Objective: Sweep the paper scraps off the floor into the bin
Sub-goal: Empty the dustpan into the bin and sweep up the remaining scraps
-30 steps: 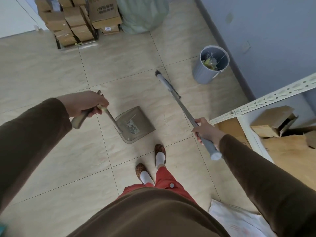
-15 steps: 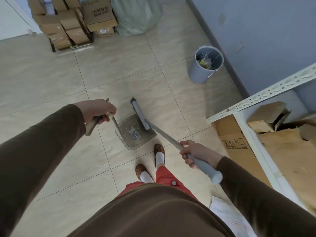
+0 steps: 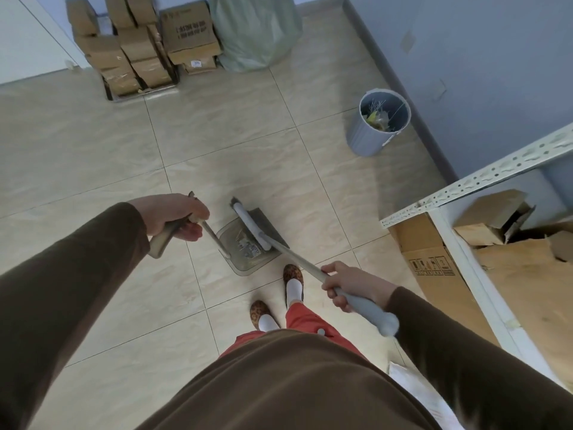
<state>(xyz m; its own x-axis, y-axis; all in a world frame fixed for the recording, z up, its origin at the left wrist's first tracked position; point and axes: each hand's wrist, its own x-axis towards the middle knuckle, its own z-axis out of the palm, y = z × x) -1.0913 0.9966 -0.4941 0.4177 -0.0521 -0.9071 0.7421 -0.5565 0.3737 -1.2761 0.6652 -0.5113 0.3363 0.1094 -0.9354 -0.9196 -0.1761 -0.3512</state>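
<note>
A translucent brown dustpan rests on the tiled floor just ahead of my feet, with paper scraps lying inside it. My left hand grips the dustpan's long handle. My right hand holds the grey broom handle. The broom head lies across the open mouth of the dustpan. A grey bin with rubbish in it stands far right by the blue wall, well apart from the dustpan.
Stacked cardboard boxes and a green sack stand against the far wall. A white metal shelf with cardboard on and under it fills the right side. White paper lies on the floor at lower right.
The broom head swung from out near the bin back to the dustpan and now rests across its mouth. My right hand dropped lower and nearer. The dustpan stayed in place.
</note>
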